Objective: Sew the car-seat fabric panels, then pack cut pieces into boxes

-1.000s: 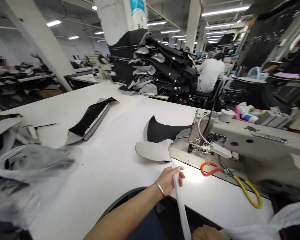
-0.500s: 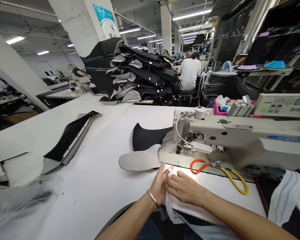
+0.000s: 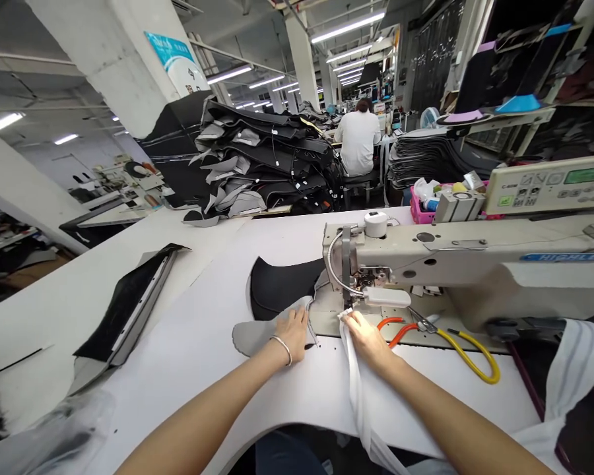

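Note:
My left hand (image 3: pixel 292 333) lies flat on a grey, tongue-shaped fabric piece (image 3: pixel 252 335), fingers stretched out. That piece is attached to or overlaps a black curved panel (image 3: pixel 282 287), part of which runs behind the machine head. In my right hand (image 3: pixel 366 333) the end of a white elastic band (image 3: pixel 352 369) is pinched, close in front of the needle area of a sewing machine (image 3: pixel 475 247). The band hangs over the table edge toward my lap. Scissors with one orange and one yellow handle (image 3: pixel 475 359) lie just right of my right hand, on the machine bed.
A folded black and grey piece (image 3: pixel 123 307) lies at left on the white table (image 3: pixel 178 343), near clear plastic (image 3: pixel 59 422). Behind stand a pink basket (image 3: pixel 418 211), a control panel (image 3: pixel 549 188) and a heap of black panels (image 3: pixel 277 155). A person (image 3: pixel 359 142) sits farther back.
My hands have parted: the left has moved from the white band onto the grey piece. The right has carried the band's end up toward the needle area. The view has shifted slightly right.

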